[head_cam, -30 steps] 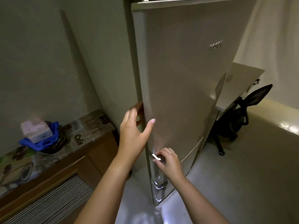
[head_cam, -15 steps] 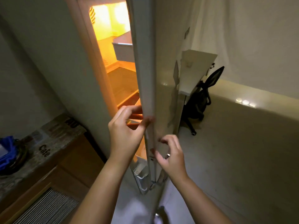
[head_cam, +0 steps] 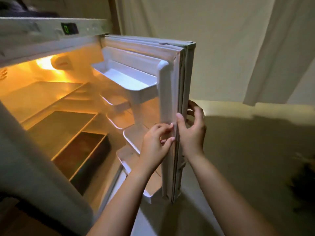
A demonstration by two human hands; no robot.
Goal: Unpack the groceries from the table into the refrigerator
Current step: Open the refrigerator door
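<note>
The refrigerator (head_cam: 51, 40) stands with its door (head_cam: 170, 92) swung wide to the right. Its lit inside shows bare glass shelves (head_cam: 56, 128) and a dark drawer (head_cam: 81, 159) at the bottom. White door bins (head_cam: 126, 79) hold nothing. My left hand (head_cam: 156, 143) rests on the inner side of the door's edge, fingers touching the seal. My right hand (head_cam: 192, 130) wraps around the door's outer edge, thumb on the seal. No groceries and no table are in view.
A control panel with a green display (head_cam: 69, 28) runs along the refrigerator's top. A pale curtain (head_cam: 255, 57) hangs behind the door. Beige floor (head_cam: 247, 159) lies to the right, with a dark blurred object (head_cam: 303, 181) at the far right edge.
The door went from shut to wide open, swinging right. Both hands stayed on its edge and moved with it. The view turned towards the refrigerator's inside.
</note>
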